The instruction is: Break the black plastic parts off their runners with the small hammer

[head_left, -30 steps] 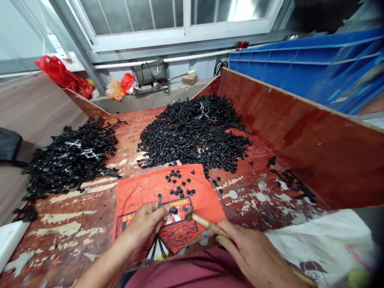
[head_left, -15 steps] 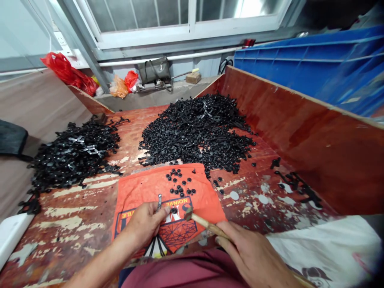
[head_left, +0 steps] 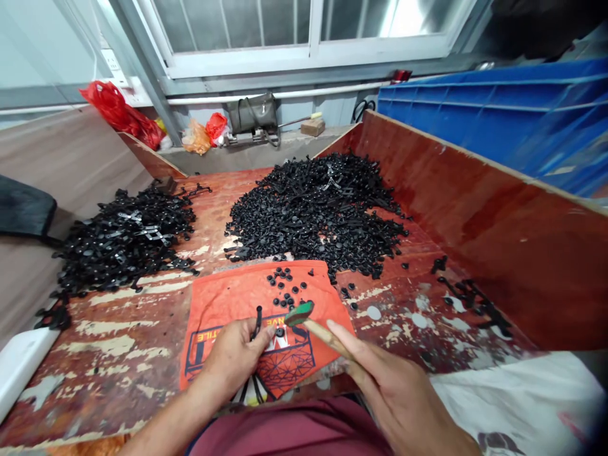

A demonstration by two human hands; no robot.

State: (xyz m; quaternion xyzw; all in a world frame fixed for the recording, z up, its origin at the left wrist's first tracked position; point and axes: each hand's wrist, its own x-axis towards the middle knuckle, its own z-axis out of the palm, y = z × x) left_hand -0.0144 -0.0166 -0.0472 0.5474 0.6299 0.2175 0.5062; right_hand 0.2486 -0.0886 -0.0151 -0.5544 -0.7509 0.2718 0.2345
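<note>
Obliquely inward, right hand (head_left: 401, 383) around hammer (head_left: 323, 335)

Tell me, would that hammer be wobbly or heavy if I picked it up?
The hammer probably wouldn't bend, since its handle looks like wood. It's likely front-heavy: the head is chunkier than the slim handle. If pushed, it probably wouldn't roll far, because the head sticks out sideways.

All I can read is on the orange cloth (head_left: 223, 294): a small "TILE", what looks like "NVE", plus a big S and M. Left hand (head_left: 237, 351) and hammer (head_left: 300, 313) block some of it.
</note>
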